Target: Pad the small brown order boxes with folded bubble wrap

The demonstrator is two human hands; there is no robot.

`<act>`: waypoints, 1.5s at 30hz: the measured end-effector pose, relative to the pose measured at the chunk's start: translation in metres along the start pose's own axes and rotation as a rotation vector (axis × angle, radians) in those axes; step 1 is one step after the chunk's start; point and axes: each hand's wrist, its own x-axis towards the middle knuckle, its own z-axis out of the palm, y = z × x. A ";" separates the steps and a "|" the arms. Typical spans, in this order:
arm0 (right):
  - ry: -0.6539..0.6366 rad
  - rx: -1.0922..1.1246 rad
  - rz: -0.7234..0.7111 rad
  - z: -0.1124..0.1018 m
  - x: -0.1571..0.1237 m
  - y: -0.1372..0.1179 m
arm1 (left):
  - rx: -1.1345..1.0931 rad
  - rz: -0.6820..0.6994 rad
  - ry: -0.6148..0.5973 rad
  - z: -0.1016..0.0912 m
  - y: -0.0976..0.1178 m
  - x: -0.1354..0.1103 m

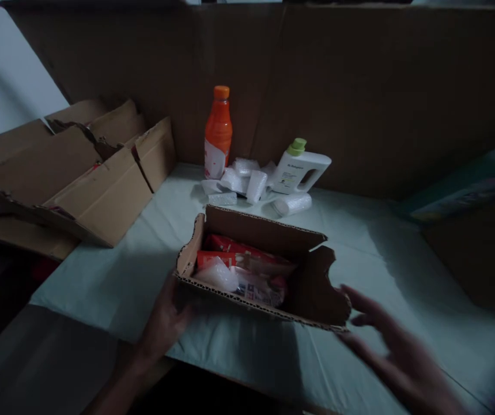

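Closest to me, my left hand [165,323] lies against the near-left corner of the small open carton [316,288]. The light is too dim for me to tell whether the fingers grip the wall or only press on it. My right hand [392,351] is released, fingers spread and blurred, just beside the carton's torn right flap. I can't make out any contact there.

The carton sits on the pale-covered bench [113,276], near its front edge. Inside lie red packets [234,251] and a clear plastic-wrapped bundle [219,275].

My judgement is that the carton walls are ragged and soft, so the left hand does best as a brace low on the corner, not pinching the rim. The right hand should come in from above, past the flap, so it doesn't catch on the torn edge. The plastic wrap looks slippery, so a full-palm hold would suit it better than fingertips.

Further back stand an orange bottle [218,132] and a white jug [301,170] with a green cap, with white wrapped rolls [247,181] clustered at their feet. Torn cartons [100,190] lie at the left, and a tall cardboard sheet [359,86] closes off the back.
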 end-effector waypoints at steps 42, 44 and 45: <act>0.783 -0.204 0.912 -0.102 -0.195 0.143 | 0.230 0.377 -1.001 0.440 0.138 0.005; 0.820 -0.177 0.935 -0.102 -0.194 0.150 | 0.197 0.374 -1.013 0.470 0.146 0.001; 0.842 -0.161 0.946 -0.102 -0.193 0.154 | 0.166 0.390 -1.042 0.482 0.147 -0.002</act>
